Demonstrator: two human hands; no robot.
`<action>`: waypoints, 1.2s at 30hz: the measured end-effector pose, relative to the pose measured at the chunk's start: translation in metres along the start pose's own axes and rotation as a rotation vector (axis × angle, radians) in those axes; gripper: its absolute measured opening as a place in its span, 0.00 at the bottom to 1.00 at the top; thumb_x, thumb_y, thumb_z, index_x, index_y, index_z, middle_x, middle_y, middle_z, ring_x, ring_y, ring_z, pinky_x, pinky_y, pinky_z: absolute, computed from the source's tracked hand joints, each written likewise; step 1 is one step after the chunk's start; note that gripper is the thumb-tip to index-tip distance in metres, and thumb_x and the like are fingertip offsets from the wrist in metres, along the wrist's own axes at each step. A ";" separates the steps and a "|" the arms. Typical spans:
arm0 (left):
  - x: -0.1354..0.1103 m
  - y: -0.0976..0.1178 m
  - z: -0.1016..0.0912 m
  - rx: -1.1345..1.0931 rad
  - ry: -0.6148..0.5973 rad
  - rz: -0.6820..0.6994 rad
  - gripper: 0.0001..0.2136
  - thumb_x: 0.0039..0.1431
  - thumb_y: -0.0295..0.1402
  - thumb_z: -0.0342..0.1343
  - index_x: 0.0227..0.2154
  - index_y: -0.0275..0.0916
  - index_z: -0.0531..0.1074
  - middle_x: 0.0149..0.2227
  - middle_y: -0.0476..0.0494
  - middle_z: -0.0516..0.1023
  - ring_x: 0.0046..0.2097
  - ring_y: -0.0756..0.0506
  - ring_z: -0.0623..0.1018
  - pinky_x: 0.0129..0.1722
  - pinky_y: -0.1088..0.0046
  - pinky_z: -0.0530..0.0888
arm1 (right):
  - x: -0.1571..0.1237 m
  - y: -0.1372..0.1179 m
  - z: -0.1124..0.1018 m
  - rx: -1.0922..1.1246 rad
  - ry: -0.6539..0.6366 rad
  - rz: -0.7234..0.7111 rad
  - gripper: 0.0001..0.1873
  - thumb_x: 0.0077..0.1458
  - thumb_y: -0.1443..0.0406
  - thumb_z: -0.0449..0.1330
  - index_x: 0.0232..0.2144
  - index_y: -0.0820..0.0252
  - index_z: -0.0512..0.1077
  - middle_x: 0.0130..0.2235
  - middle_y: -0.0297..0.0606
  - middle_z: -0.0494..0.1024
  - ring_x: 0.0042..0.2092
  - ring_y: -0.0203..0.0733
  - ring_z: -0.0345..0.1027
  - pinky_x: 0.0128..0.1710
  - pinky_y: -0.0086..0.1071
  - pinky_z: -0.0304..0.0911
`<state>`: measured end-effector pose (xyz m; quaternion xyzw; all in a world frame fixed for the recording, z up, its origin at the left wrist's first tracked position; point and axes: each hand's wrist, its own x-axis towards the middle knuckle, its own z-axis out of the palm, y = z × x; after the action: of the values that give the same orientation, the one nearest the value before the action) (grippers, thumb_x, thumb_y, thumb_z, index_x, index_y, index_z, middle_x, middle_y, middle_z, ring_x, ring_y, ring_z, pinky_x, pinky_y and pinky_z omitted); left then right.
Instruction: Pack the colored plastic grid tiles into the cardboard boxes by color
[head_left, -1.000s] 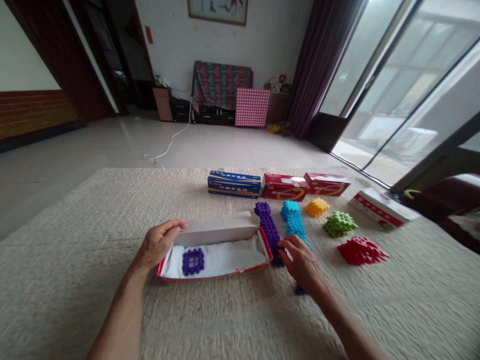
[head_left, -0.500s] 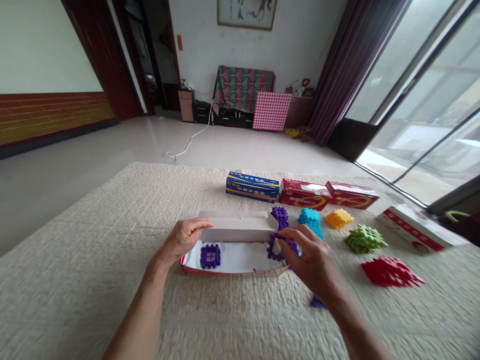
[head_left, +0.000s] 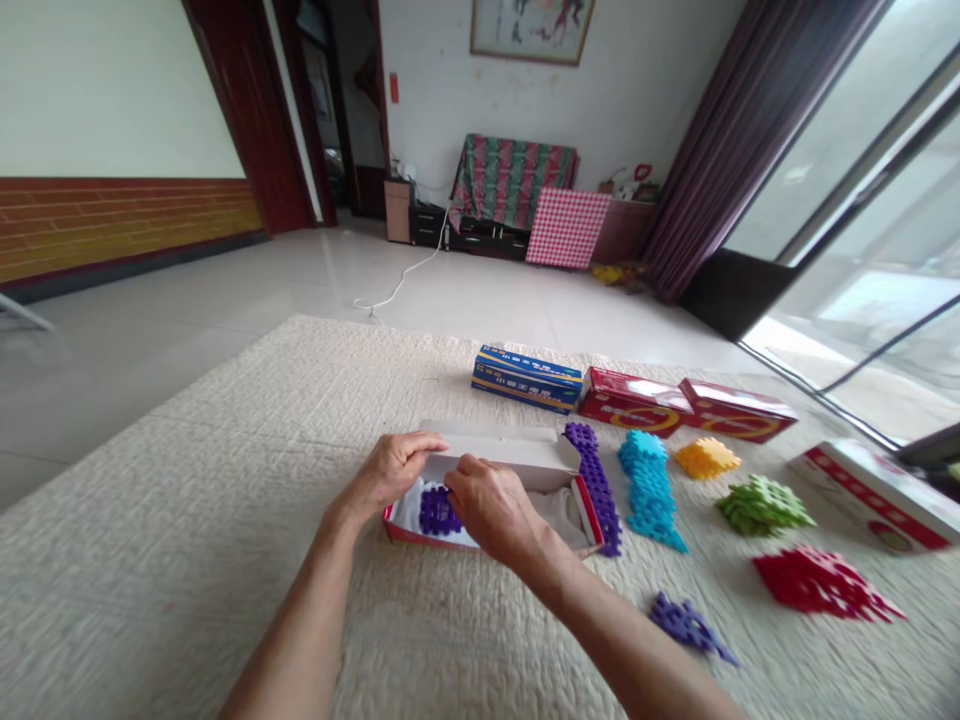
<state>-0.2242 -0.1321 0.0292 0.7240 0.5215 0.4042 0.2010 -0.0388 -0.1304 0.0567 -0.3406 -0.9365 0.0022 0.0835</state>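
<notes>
In front of me lies a long red-and-white cardboard box [head_left: 589, 508] with its white flap [head_left: 510, 447] raised and white lining inside. My left hand [head_left: 394, 468] is closed at the flap's left end, fingertips pinching its edge. My right hand [head_left: 491, 502] reaches over the box, fingers bent together at a purple lattice building tile [head_left: 439, 511] in the left part. The fingertips are partly hidden behind the hand; the tile appears layered over another one. Just right of the box, more purple tiles [head_left: 596, 480] lie in an overlapping row.
Rightward lie blue tiles [head_left: 651, 490], yellow tiles [head_left: 706, 458], green tiles [head_left: 765, 505], red tiles [head_left: 821, 583] and a few loose purple tiles [head_left: 690, 625]. A blue box [head_left: 526, 380], two red boxes [head_left: 637, 400] and a white-red box [head_left: 877, 495] stand behind and right on the beige mat [head_left: 187, 450].
My right hand has moved left across the box, carrying a purple tile from the right end to the tile at the left. My left hand stays at the flap. The view has shifted slightly.
</notes>
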 end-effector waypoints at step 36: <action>0.000 -0.010 0.002 0.066 -0.021 -0.074 0.14 0.56 0.36 0.49 0.38 0.42 0.79 0.41 0.47 0.83 0.43 0.45 0.81 0.45 0.72 0.75 | -0.146 0.124 -0.001 0.039 -0.046 0.588 0.11 0.52 0.70 0.58 0.39 0.59 0.74 0.41 0.41 0.75 0.39 0.41 0.70 0.36 0.30 0.60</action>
<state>-0.2281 -0.1281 0.0210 0.7146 0.5590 0.3714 0.1972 0.1504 -0.1286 0.0279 -0.5956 -0.7989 0.0521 0.0648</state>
